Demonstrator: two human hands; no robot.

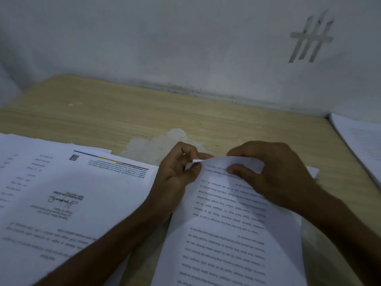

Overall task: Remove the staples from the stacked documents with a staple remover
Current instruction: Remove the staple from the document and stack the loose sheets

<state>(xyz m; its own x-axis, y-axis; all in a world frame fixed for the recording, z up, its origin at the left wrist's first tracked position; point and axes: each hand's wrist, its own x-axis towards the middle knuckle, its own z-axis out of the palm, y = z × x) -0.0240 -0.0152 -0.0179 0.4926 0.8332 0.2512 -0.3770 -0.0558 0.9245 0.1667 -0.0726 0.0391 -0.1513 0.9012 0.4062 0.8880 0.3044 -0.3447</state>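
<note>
Head camera looks down, close over desk (pixel 185 112).

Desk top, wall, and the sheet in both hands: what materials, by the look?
Desk top: matte light wood-grain, probably laminate over board; a patch by the hands looks peeled to a pale underlayer. Wall: matte painted plaster or masonry, grimy along the base. Sheet: thin white printed paper; its corner curls where the left hand and right hand pinch it.
</note>
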